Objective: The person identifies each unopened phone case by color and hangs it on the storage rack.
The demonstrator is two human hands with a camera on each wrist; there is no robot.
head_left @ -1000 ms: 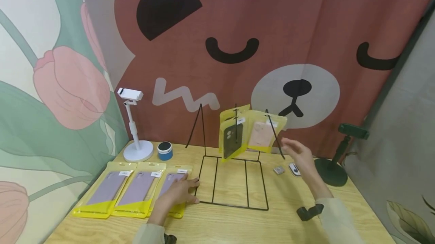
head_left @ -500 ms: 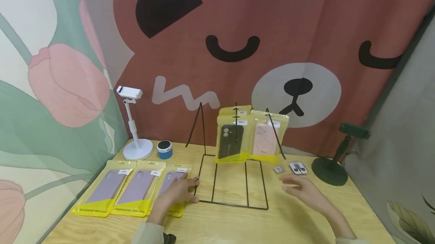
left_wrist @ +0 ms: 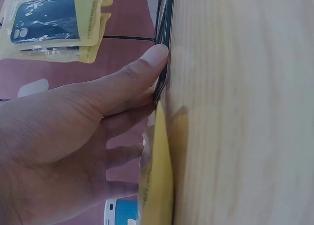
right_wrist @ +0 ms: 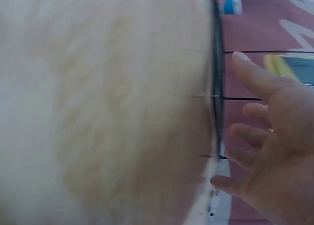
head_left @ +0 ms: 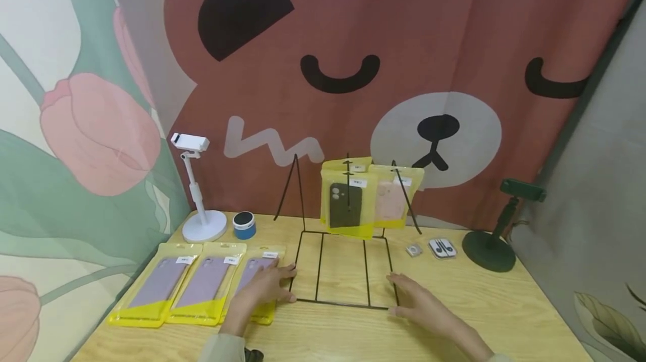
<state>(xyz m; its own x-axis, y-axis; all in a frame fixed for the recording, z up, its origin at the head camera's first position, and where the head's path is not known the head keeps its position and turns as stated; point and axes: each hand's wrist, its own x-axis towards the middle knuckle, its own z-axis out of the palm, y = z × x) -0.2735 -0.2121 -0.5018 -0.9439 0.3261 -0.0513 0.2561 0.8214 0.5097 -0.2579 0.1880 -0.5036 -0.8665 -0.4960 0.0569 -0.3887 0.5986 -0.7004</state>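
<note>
A black wire display rack (head_left: 343, 304) stands mid-table. From its middle hook hang a bagged black phone case (head_left: 345, 205) and another yellow pouch behind it. A bagged pink phone case (head_left: 391, 200) hangs on the right hook. My left hand (head_left: 263, 285) rests at the base's left side, thumb tip by the front corner, fingers extended and partly over the nearest bagged purple phone case (head_left: 252, 267). In the left wrist view, the thumb (left_wrist: 156, 56) touches the wire. My right hand (head_left: 421, 305) is beside the base's right side, fingers spread and holding nothing.
Two more bagged purple phone cases (head_left: 204, 283) lie at the left. Behind them are a white phone stand (head_left: 204, 226) and a small blue speaker (head_left: 244, 226). Boxed earphones (head_left: 442, 248), a small silver square (head_left: 414, 250) and a green stand (head_left: 489, 251) sit at the right.
My right hand has come down from beside the right hook to the base's right side. The hanging pouches have swung and turned. My left hand stays where it was.
</note>
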